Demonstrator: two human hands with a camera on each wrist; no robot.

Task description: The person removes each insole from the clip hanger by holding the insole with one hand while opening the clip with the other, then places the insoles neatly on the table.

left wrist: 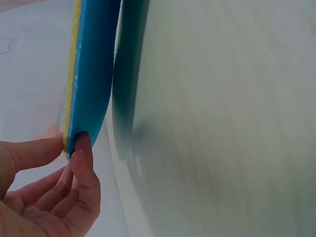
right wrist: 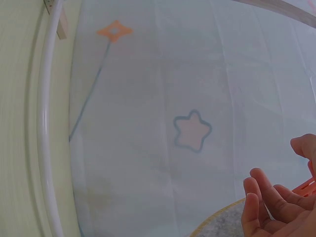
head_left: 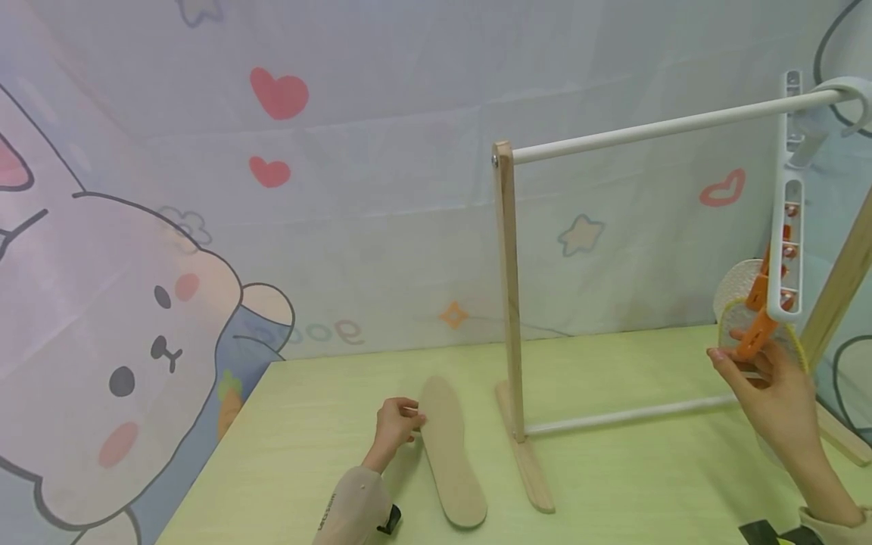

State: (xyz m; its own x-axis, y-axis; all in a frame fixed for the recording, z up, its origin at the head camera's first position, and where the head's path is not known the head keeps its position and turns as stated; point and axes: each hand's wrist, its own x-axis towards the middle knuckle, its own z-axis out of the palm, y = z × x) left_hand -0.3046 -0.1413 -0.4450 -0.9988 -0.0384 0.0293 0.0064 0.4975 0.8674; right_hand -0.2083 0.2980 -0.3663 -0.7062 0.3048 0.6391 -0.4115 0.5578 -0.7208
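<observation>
My left hand [head_left: 397, 425] pinches the edge of a beige insole [head_left: 451, 454] between thumb and fingers, over the table's left part. The left wrist view shows its blue underside [left wrist: 94, 74] and thin yellow edge, with the thumb and fingertips of the left hand [left wrist: 54, 187] at one end. At the right, my right hand [head_left: 777, 386] is beside an orange clip [head_left: 758, 337] on a white hanger [head_left: 777, 288]. Its thumb stands apart from its loosely bent fingers [right wrist: 266, 197]. A pale, yellow-edged insole [head_left: 734, 322] hangs behind the clip, partly hidden by the hand.
A rack with wooden posts [head_left: 509, 288] and a white top rail [head_left: 654, 135] stands on the pale green table [head_left: 306, 424]. The hanger's hook [head_left: 854, 94] goes over that rail. A lower white bar [head_left: 633, 414] crosses near the table. Behind hangs a printed cloth [head_left: 395, 227].
</observation>
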